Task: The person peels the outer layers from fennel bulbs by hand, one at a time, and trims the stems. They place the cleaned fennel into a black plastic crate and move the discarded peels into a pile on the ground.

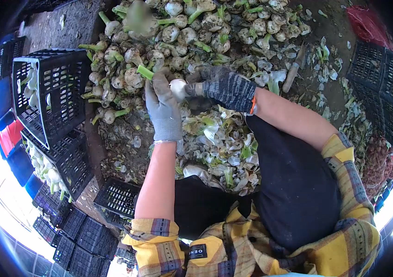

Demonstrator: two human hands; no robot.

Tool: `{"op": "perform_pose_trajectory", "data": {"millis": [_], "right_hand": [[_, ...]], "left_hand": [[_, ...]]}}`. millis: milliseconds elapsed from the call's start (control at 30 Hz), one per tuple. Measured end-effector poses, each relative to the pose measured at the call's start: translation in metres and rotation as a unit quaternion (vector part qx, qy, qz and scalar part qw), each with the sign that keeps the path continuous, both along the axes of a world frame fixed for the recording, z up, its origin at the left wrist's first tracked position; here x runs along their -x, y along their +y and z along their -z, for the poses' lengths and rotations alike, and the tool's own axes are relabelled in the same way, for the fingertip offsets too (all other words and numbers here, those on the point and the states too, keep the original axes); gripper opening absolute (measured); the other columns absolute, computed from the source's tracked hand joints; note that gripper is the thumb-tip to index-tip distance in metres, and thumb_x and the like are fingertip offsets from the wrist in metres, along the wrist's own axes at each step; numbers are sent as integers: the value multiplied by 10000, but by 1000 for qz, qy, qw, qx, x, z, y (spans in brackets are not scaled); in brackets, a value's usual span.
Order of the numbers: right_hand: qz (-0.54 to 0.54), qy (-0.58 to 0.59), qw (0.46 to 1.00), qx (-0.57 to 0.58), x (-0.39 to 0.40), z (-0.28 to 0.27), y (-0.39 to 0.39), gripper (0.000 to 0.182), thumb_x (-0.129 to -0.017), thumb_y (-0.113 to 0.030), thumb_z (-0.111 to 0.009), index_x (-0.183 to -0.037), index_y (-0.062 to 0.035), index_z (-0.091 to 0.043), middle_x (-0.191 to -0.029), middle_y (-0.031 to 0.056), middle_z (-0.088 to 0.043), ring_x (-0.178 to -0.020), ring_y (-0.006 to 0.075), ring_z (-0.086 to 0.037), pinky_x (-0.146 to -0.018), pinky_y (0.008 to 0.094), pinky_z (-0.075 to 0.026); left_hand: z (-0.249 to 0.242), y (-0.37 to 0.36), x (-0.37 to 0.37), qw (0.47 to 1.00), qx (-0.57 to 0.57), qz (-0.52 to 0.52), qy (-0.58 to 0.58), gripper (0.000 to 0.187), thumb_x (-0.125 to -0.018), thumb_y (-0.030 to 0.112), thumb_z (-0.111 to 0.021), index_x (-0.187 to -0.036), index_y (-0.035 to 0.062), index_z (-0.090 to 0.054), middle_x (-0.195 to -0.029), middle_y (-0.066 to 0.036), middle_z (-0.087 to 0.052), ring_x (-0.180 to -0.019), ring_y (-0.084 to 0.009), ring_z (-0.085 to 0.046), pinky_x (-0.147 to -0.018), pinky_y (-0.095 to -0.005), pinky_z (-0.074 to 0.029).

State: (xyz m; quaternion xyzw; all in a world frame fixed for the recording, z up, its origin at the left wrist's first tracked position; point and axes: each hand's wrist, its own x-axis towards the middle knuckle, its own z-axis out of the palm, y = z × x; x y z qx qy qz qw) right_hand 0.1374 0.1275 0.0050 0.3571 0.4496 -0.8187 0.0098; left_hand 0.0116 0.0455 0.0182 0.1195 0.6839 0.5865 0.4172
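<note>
A peeled-looking white garlic bulb (178,89) with a cut green stem (145,71) is between my two gloved hands. My left hand (163,101), in a grey glove, is closed around the bulb's stem side. From the other side my right hand (224,87), in a dark speckled knit glove, has its fingers bent and pressed against the bulb's white skin. Its fingertips are partly hidden. Just beyond both hands lies a large heap of soil-stained garlic bulbs (171,33). Loose garlic skins (224,138) cover the ground below my hands.
A black crate (62,97) holding white bulbs stands at the left, with more pale garlic (46,168) beside it. Stacked black crates (83,235) are at lower left. A long wooden-looking tool (293,71) lies to the right. Red mesh sacks (376,166) and crates (381,69) line the right side.
</note>
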Motion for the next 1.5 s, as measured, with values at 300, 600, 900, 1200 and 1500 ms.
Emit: {"op": "perform_pose_trajectory", "data": {"millis": [300, 600, 900, 1200, 1500], "right_hand": [[120, -82, 989, -31, -6, 0, 2, 246, -852, -183, -572, -1029, -13, -566, -876, 83, -641, -787, 135, -617, -674, 278, -516], [12, 8, 989, 144, 1, -25, 1, 322, -888, -240, -518, -1137, -38, -552, -988, 61, -611, -837, 111, -591, -688, 271, -505], [53, 69, 987, 136, -3, -1, -4, 271, -857, -120, -537, -1097, 8, -543, -948, 133, -620, -814, 190, -627, -727, 288, -517], [158, 29, 981, 112, -7, 13, -7, 238, -846, -133, -550, -1033, 14, -558, -884, 106, -634, -762, 179, -639, -690, 305, -539], [37, 51, 997, 48, -1, -3, -10, 281, -818, -246, -634, -986, -27, -579, -761, 93, -639, -631, 160, -640, -589, 285, -539]], "left_hand": [[-10, 1, 8, 998, 57, 10, -10, 550, -897, 454, -459, -1194, -8, -449, -1020, -75, -527, -864, -122, -496, -755, -239, -407], [-15, -6, -3, 994, 42, 75, 70, 407, -927, 365, -432, -1074, 4, -549, -993, -60, -535, -867, -111, -488, -775, -231, -410], [-8, -4, -2, 998, -3, 45, 32, 392, -935, 324, -429, -1156, 4, -476, -1104, -73, -537, -959, -120, -499, -820, -247, -421], [9, -6, -1, 998, -36, -47, 26, 416, -898, 304, -521, -1187, 17, -437, -1003, -78, -552, -822, -128, -557, -645, -254, -487], [2, 1, 4, 996, 84, -26, -26, 568, -876, 438, -519, -1220, 3, -396, -1032, -76, -542, -838, -128, -526, -701, -236, -433]]}}
